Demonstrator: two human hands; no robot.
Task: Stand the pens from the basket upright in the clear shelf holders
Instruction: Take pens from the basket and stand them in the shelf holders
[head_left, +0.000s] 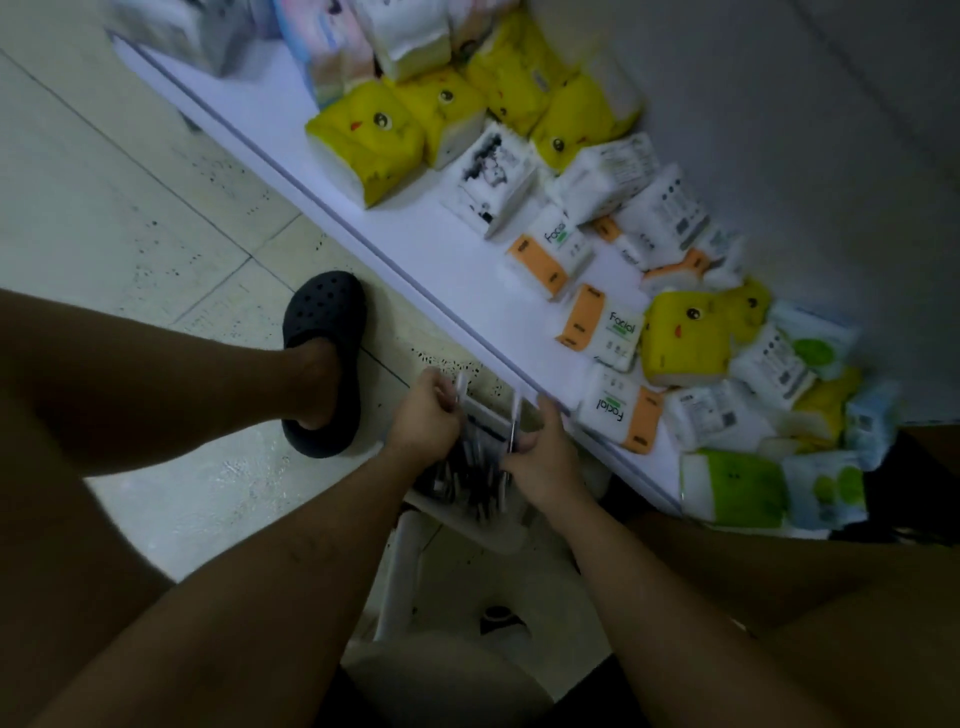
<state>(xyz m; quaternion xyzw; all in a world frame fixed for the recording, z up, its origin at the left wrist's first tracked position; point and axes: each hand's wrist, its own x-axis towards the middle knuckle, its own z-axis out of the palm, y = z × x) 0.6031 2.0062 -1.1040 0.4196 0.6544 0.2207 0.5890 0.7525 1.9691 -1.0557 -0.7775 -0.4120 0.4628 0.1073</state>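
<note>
From the head camera, both of your hands are down in the white basket (462, 517), which sits low between your knees, just short of the shelf (415, 244) edge. Your left hand (423, 418) is curled at the basket's far left corner, its fingers closed round a pale pen (459, 387) that sticks up past the knuckles. Your right hand (545, 457) is at the basket's right side, thumb and fingers pinching a slim pen (514, 423) that stands nearly upright between the two hands. The rest of the dark pens (467, 473) lie in a loose heap in the basket, directly under and between your wrists; motion blur hides their count. Beyond your right hand the white shelf runs diagonally and carries tissue packs: a yellow duck-face pack (363, 140) far ahead of your left hand, an orange-and-white "Facial" pack (602, 327) just past your right fingertips, and a green pack (732, 488) to the right of your right wrist. To the left of your left hand, your foot in a black perforated clog (324, 332) rests on the pale tiled floor (130, 208). Below the basket, nearer you than both hands, a white support (402, 566) shows; what it is cannot be told.
</note>
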